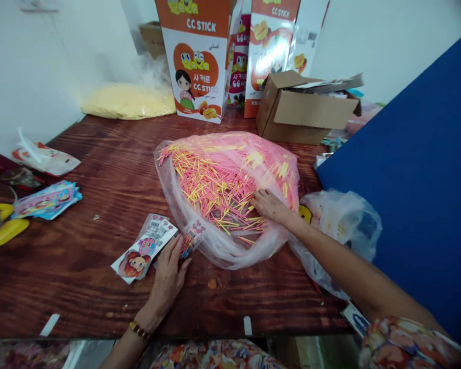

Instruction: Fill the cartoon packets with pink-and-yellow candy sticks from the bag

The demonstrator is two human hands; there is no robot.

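An open clear plastic bag (230, 260) lies on the table, full of thin pink and yellow sticks (211, 187). My right hand (271, 205) reaches into its right side, fingers curled down on the sticks; the fingertips are partly hidden. My left hand (171, 271) rests by the bag's front left edge, with a small clear printed packet (192, 238) between fingers and thumb. Just left of that hand are overlapping printed cards or sachets (144, 251), the top one showing a red-haired cartoon figure.
Tall printed boxes (197, 66) and an open brown carton (311, 110) stand behind. A bag of yellow material (128, 101) lies back left, a stack of printed sachets (48, 200) at left. To the right are a crumpled plastic bag (346, 220) and a blue panel (411, 169).
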